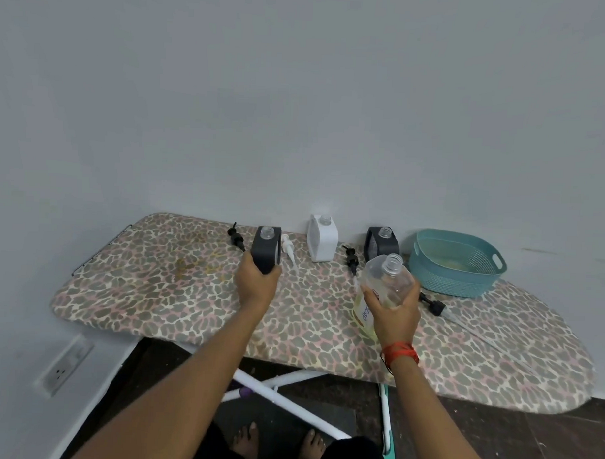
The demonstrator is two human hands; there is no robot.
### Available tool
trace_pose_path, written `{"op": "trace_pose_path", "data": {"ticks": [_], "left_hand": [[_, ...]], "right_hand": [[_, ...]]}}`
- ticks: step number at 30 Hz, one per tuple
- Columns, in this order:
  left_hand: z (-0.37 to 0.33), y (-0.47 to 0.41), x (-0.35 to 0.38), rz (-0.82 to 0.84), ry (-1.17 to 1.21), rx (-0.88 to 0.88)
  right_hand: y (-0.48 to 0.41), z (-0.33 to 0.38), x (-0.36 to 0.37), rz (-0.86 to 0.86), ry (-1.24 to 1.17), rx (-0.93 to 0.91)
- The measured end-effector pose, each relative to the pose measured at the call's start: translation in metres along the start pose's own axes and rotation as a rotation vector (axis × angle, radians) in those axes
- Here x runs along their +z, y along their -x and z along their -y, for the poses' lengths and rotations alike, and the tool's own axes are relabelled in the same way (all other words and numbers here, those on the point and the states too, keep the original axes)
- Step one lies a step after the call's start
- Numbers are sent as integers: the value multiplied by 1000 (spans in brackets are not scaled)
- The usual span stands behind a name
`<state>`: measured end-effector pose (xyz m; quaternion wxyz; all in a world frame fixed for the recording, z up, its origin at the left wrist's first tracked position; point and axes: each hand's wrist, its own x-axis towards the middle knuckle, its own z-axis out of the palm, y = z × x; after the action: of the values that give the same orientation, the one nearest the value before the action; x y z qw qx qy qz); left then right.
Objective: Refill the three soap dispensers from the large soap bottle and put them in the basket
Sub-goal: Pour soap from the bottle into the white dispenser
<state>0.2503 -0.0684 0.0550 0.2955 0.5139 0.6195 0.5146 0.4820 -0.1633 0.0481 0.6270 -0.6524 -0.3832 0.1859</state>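
Observation:
My left hand grips a dark grey soap dispenser with its neck open, standing on the ironing board. My right hand holds the large clear soap bottle, uncapped and tilted, with yellow soap in its lower part. A white dispenser and a second dark dispenser stand open by the wall. The teal basket sits at the right with nothing in it.
Several pump heads lie loose on the board: black, white, black, and a black one with a long tube. The wall runs close behind. White board legs and my feet show below.

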Motion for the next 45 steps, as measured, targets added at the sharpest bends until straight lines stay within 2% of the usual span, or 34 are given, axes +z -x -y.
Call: {"op": "trace_pose_path", "data": {"ticks": [9,14,22,24,26,29,32,38,45], "left_hand": [[4,-96,29,52,-17,-24],[18,-115,44,40,-58,-62],[29,-128,43,109,-45,-62],[30,-123,40,66,-36,-45],[27,-104,38,-56,-28,-12],[19,-56,42,-174,15,106],[17,-24,59,-97,-2,185],[5,-21,106,283,-96,100],[-16,-46,158,200,-118,-5]], "right_hand": [[-8,-8,4,-22,-32,2],[-9,-13,6,-35,-31,0],[-10,-15,6,-41,-20,1],[-9,-15,6,-45,-3,-4],[-10,-11,6,-50,12,-10],[-11,-1,5,-48,22,-24],[-13,5,-1,-83,11,-35],[-20,2,-21,-171,16,-14],[-22,-15,-17,-171,57,1]]}}
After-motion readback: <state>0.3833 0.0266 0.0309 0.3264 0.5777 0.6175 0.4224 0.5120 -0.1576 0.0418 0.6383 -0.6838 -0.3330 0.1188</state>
